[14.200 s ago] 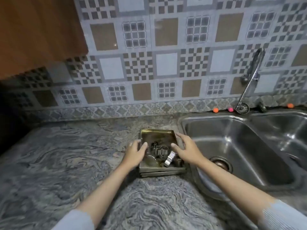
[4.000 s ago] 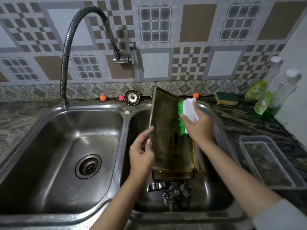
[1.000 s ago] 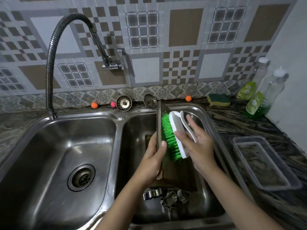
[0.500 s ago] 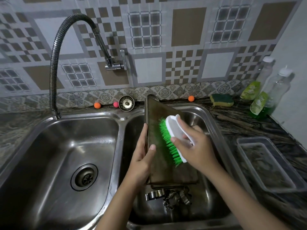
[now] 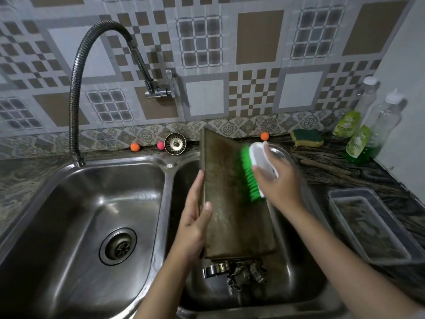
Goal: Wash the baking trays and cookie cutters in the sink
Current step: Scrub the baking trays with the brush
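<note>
So the baking tray (image 5: 232,203) is standing on edge in the right sink basin (image 5: 299,284), left hand (image 5: 195,217) pinching its left rim. The right hand (image 5: 278,178) grips the green brush (image 5: 249,173), now further up and right on the tray than half a second ago. Cookie cutters (image 5: 239,271) sit below.

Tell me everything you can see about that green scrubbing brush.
The brush has a white plastic back with a handle and bright green bristles. The right hand grips its handle and presses the bristles sideways against the dark, stained baking tray, near the tray's upper right. The tray stands tilted in the right basin of the sink, and the left hand holds its left edge. Motion blurs the brush a little.
</note>
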